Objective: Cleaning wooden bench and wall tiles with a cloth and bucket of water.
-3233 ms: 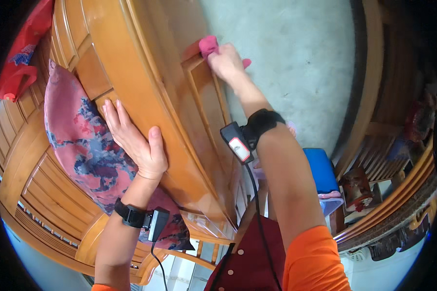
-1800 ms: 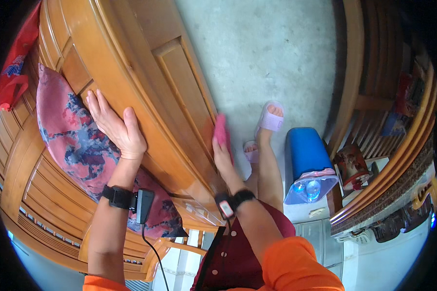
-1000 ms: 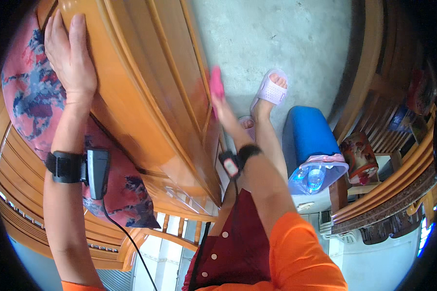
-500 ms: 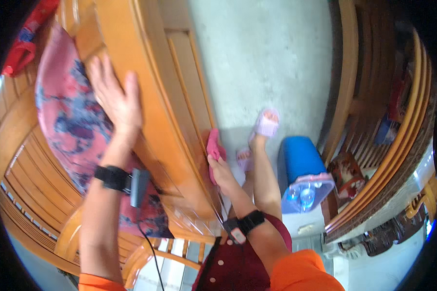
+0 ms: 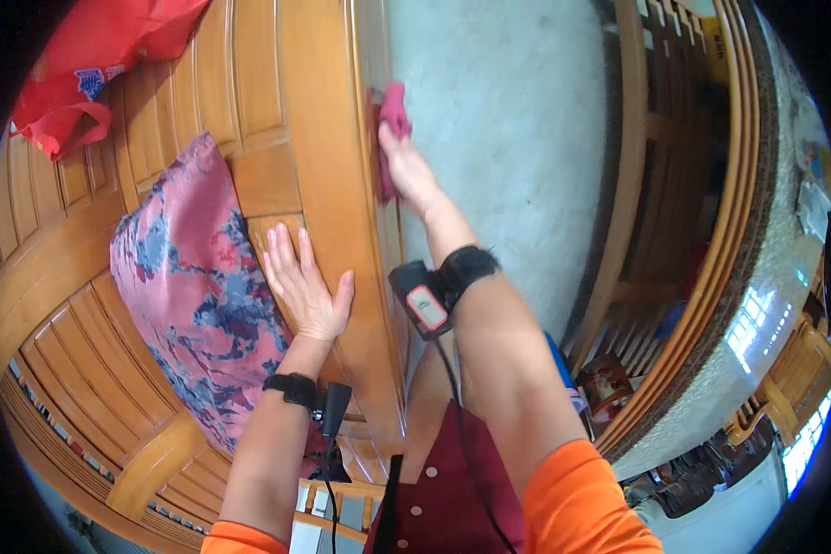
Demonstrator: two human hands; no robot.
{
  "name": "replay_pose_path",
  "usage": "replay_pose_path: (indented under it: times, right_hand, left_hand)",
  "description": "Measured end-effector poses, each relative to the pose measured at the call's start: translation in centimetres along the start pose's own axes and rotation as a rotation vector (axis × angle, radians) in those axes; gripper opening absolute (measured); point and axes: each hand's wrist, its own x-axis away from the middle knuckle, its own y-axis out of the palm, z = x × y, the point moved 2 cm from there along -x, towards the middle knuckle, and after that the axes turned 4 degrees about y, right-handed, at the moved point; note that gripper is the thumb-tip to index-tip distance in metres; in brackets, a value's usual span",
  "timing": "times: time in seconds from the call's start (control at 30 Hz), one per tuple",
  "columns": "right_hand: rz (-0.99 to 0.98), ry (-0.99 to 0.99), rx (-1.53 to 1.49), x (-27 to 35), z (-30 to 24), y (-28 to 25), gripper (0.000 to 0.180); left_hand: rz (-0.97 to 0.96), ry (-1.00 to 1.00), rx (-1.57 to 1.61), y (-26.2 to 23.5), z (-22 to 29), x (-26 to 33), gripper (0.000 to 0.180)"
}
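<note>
Pretty much the whole scene is wood: a big wooden bench fills the left side, sitting on a pale grey concrete floor that shows through the middle, with more curved wooden furniture arcing down the right.

Nearest the camera are the person's orange sleeves and a dark red buttoned garment at the bottom edge, both forearms coming up from there with black wrist straps carrying small devices.

The left hand lies flat and open on the broad top rail of the bench, fingers spread, palm down, not gripping anything. Just left of it, touching the seat side of the rail, is a pink cushion with a blue and dark red blotchy pattern, leaning against the slatted wood.

A bit farther out, the right hand is pressed against the outer edge of that same rail, fingers closed over a small pink cloth that sits bunched between the hand and the wood, right at the rail's side face, toward the top centre of the view.

Way out at the far left corner, a red bag is lying on the bench.
</note>
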Motion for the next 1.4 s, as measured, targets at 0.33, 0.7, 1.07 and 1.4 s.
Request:
replay_pose_path:
  times: [0.33,0.7,1.07,1.4]
  right_hand:
    - [0.046,0.168,-0.029,6.0,-3.0,3.1,0.054]
    - [0.029,0.300,0.213,-4.6,-2.5,0.2,0.071]
    - [0.047,0.022,-0.148,-13.4,-20.8,3.2,0.048]
    - [0.093,-0.143,-0.148,-33.7,-22.7,-1.6,0.043]
  left_hand:
    - [-0.137,-0.054,0.015,-0.4,-2.6,1.7,0.080]
    - [-0.395,-0.212,0.309,-5.3,-4.0,-4.4,0.057]
    - [0.169,-0.040,0.074,-5.4,-11.3,-50.4,0.061]
    - [0.178,-0.101,-0.058,-1.6,-9.3,-50.2,0.066]
